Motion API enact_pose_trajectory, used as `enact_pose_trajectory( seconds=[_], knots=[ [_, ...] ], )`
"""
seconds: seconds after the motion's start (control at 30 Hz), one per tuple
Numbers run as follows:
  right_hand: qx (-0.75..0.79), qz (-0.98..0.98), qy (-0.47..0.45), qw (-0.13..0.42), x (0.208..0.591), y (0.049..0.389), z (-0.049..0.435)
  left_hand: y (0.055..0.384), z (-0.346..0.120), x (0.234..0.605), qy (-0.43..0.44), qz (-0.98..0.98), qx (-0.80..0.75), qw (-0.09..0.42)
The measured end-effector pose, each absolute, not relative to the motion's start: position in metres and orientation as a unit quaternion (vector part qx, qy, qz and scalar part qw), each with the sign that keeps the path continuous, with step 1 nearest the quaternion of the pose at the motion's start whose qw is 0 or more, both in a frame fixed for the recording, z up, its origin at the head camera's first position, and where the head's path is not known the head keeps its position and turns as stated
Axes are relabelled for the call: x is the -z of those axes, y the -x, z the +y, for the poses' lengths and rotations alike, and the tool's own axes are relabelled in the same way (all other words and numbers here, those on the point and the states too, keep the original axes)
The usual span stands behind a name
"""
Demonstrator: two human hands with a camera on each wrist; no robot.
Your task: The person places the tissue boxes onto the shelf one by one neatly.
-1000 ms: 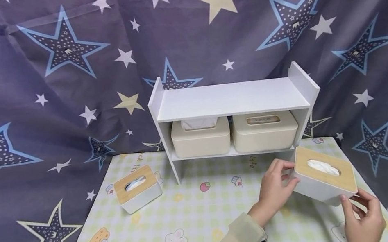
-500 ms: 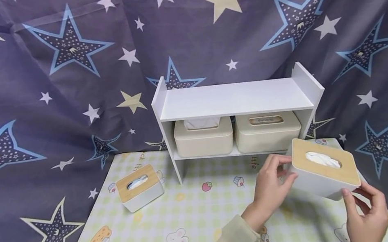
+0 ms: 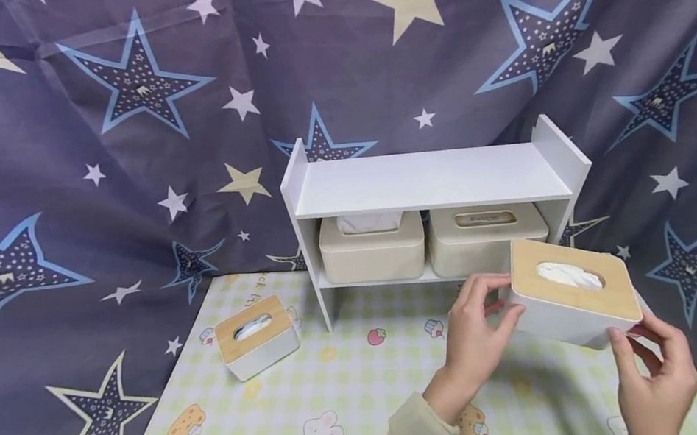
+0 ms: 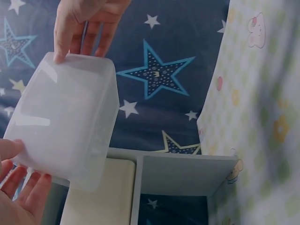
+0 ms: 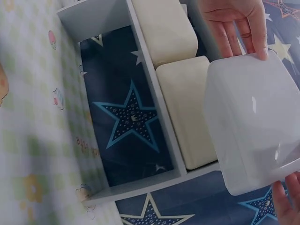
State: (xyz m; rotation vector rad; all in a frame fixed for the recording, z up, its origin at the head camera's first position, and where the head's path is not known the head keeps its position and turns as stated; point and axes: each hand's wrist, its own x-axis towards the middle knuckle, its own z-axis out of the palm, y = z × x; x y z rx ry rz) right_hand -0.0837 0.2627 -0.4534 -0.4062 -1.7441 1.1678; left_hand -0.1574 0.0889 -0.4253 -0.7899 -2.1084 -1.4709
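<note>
A white tissue box with a light wooden lid is held up off the table, tilted, right in front of the shelf. White tissue shows in its oval slot. My left hand grips its left end between thumb and fingers. My right hand pinches the lower right corner, thumb on the front. Both wrist views show the box's smooth, pale underside, as in the left wrist view of the tissue box. A second, similar wood-topped tissue box stands on the left of the table.
A white two-level shelf stands at the back. Two cream tissue boxes sit side by side on its lower level, the left one with tissue showing, the right one partly covered by the held box. A star-patterned curtain hangs behind.
Both hands have raised the wood-topped tissue box and brought it a little left, nearer the shelf, where it now overlaps the right cream box. The whole head view has shifted slightly.
</note>
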Motion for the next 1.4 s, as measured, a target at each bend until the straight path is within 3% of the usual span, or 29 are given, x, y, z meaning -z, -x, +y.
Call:
enact_pose_trajectory(
  seconds=[0.53,0.97,1.4],
  knots=[
    [-0.481,-0.72,0.1,0.491,0.421,0.089,0.244,0.152,0.066,0.399,0.291,-0.721,0.579,0.247],
    [-0.552,-0.663,-0.027,0.505,0.4,0.101,0.23,0.148,0.049,0.378,0.284,-0.698,0.602,0.264],
    [-0.566,-0.659,-0.094,0.486,0.372,0.114,0.214,0.154,0.03,0.355,0.296,-0.678,0.606,0.293]
  ],
)
